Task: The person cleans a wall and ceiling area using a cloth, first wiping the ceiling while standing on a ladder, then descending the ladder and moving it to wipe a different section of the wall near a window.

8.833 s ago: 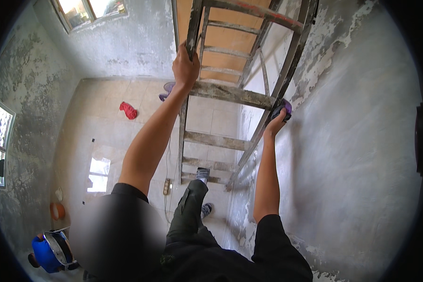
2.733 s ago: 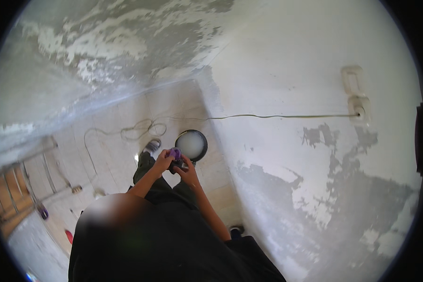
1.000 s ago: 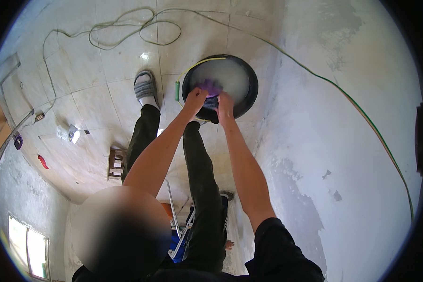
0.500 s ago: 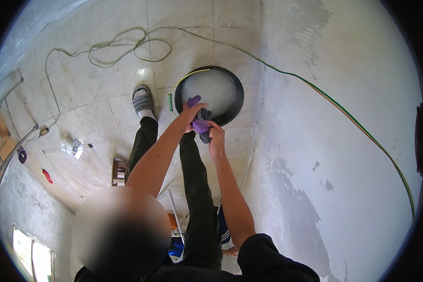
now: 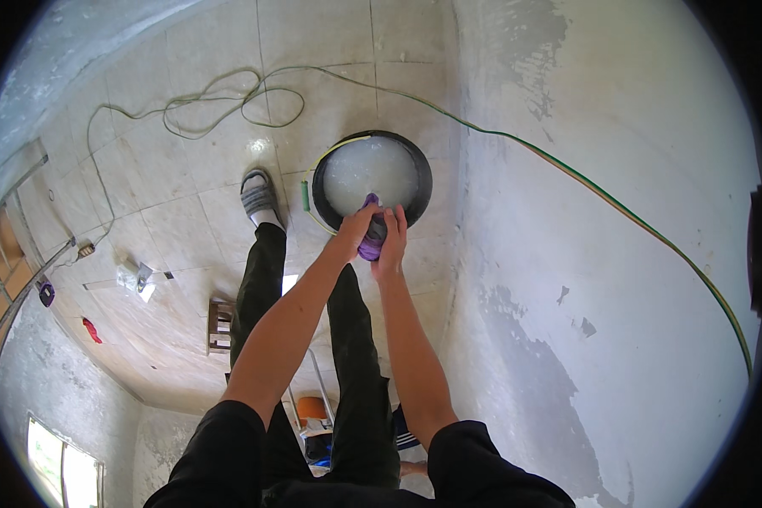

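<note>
A bunched purple and dark grey cloth [image 5: 370, 250] is squeezed between my two hands at the near rim of a round black bucket [image 5: 425, 182]. Whitish, cloudy water [image 5: 368, 173] with some bubbles fills much of the bucket. My left hand [image 5: 355, 227] is closed round the cloth from the left, and a purple end pokes up above its fingers. From the right, my right hand [image 5: 391, 241] presses against the cloth with its fingers pointing up. Part of the cloth is hidden behind the fingers.
A yellow hose with a green handle-like piece [image 5: 305, 196] hangs over the bucket's left side. Green cable [image 5: 284, 93] loops across the tiled floor and up the right wall [image 5: 550, 212]. At left are a small wooden stool [image 5: 218, 326], a clear plastic bag [image 5: 131, 275] and a red item [image 5: 91, 330].
My hands have come closer together, gathering the cloth into a tighter bunch. The right hand has moved up beside the left. The view has shifted slightly.
</note>
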A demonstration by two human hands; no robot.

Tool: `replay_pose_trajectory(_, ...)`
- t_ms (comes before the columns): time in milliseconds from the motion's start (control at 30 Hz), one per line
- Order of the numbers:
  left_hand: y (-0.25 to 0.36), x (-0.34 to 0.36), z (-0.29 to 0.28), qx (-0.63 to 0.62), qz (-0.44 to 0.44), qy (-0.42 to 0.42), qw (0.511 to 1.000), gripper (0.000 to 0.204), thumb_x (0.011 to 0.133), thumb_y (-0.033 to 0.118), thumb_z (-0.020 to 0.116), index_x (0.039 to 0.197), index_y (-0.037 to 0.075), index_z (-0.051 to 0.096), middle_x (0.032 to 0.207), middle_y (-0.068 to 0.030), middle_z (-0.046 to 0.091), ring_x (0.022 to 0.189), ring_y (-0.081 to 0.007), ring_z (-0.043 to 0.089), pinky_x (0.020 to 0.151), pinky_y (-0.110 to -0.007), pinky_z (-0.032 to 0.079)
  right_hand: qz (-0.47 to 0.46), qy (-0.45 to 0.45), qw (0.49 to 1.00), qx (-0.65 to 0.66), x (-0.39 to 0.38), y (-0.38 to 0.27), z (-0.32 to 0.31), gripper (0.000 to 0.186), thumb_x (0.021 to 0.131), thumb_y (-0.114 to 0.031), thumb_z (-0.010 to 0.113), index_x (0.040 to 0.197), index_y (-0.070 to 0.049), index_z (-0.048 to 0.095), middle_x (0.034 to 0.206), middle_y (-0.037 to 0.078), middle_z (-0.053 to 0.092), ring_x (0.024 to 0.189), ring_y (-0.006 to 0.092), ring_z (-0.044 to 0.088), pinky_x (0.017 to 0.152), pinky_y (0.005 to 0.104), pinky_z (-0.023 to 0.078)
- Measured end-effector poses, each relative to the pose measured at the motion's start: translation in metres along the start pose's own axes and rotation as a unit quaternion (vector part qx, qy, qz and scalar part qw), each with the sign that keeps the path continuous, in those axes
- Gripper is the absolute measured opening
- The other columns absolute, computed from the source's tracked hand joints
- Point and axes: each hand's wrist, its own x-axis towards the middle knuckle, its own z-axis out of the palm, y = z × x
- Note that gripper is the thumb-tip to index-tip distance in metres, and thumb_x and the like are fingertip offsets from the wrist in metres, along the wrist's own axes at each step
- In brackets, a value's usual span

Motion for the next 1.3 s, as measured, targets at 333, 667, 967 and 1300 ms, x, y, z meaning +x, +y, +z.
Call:
replay_pose_trajectory(333, 0.015, -0.022, 0.022, 0.451, 0.152, 0.163, 0.864, 0.066, 0.087, 0.055, 0.040, 0.092, -0.006, 0.067, 0.090, -0.0289, 0.065, 0.093, -0.0429, 0.063, 0.082, -0.044, 0.049, -0.016, -0.102, 0.994, -0.017, 0.016, 0.006, -0.008, 0.025, 0.094, -0.021, 0.052, 0.106, -0.002, 0.062, 0.099, 0.008, 0.064, 0.090, 0.0164, 0.061, 0.079, 0.0278, 0.049)
replay_pose_trajectory(667, 0.025, -0.051, 0.043, 0.501, 0.158, 0.258, 0.811, 0.053, 0.085, 0.044, 0.044, 0.082, -0.003, 0.068, 0.085, -0.0283, 0.065, 0.083, -0.0453, 0.064, 0.077, -0.051, 0.051, -0.001, -0.047, 0.999, 0.014, 0.008, 0.004, -0.001, 0.019, 0.093, -0.021, 0.052, 0.092, -0.004, 0.061, 0.089, 0.005, 0.062, 0.081, 0.0151, 0.060, 0.071, 0.0288, 0.050)
replay_pose_trajectory(967, 0.021, -0.066, 0.037, 0.521, 0.283, 0.181, 0.785, 0.041, 0.087, 0.034, 0.046, 0.080, -0.001, 0.067, 0.078, -0.0275, 0.063, 0.074, -0.0441, 0.063, 0.069, -0.050, 0.050, 0.310, -0.175, 0.933, 0.055, -0.009, -0.049, 0.005, 0.036, 0.090, -0.046, 0.051, 0.101, -0.013, 0.059, 0.095, 0.002, 0.062, 0.090, 0.0162, 0.060, 0.077, 0.0341, 0.050)
replay_pose_trajectory(1300, 0.023, -0.072, 0.065, 0.342, 0.479, 0.130, 0.798, 0.015, 0.085, 0.018, 0.052, 0.083, 0.004, 0.058, 0.076, -0.0217, 0.063, 0.069, -0.0401, 0.062, 0.061, -0.045, 0.048, 0.100, -0.120, 0.985, -0.067, 0.013, -0.044, -0.010, 0.022, 0.093, -0.032, 0.050, 0.093, -0.012, 0.059, 0.085, 0.000, 0.059, 0.074, 0.0115, 0.056, 0.060, 0.0294, 0.048)
